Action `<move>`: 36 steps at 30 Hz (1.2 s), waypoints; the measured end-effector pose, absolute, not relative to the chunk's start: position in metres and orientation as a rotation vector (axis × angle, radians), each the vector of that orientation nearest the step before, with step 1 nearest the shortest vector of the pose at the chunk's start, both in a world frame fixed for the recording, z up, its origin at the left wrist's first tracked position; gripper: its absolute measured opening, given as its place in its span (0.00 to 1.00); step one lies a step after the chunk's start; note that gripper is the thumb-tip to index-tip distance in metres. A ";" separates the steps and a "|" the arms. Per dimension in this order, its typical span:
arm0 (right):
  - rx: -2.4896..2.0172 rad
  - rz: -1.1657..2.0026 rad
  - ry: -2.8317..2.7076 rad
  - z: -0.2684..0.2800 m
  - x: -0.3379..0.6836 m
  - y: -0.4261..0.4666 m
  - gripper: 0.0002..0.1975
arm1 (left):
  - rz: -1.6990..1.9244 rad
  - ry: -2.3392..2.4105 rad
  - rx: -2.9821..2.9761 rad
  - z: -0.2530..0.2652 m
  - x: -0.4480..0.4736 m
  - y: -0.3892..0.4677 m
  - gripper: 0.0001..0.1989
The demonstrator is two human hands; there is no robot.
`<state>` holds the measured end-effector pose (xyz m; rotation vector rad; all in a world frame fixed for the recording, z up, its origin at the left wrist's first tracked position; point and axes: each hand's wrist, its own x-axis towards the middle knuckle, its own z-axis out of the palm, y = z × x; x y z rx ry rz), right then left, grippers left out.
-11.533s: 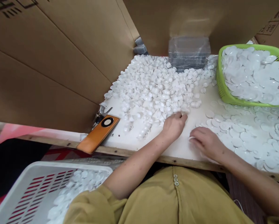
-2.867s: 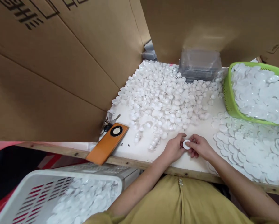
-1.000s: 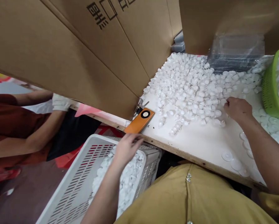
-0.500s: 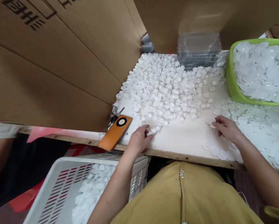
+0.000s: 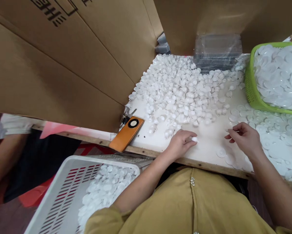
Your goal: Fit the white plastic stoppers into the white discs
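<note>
Counter is spanning centre and right of frame, flat discs lying lower right, right hand hovering right of centre, contents unclear, left hand pinching small white piece near centre: apparently pairing parts, seemingly needing a disc brought alongside.

Right of the orange phone, bare bench lies open between the left fingers and right fingers. Keys and a tall cardboard wall crowd the phone's far-left side. Heaped white pieces block beyond it; well to its right, white discs and a green basket do.
</note>
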<state>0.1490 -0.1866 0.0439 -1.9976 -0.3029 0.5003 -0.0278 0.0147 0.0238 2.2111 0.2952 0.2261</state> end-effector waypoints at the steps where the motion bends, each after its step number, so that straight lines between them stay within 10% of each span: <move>1: -1.915 0.555 -0.277 0.045 0.145 -0.185 0.14 | 0.197 0.233 2.289 0.018 -0.017 0.013 0.11; 10: -1.602 1.126 -0.319 0.028 0.123 -0.165 0.16 | 0.120 0.157 2.425 -0.005 0.002 0.014 0.11; 36: -2.086 1.136 -0.724 0.022 0.128 -0.123 0.13 | 0.041 0.174 2.432 0.002 0.005 0.018 0.10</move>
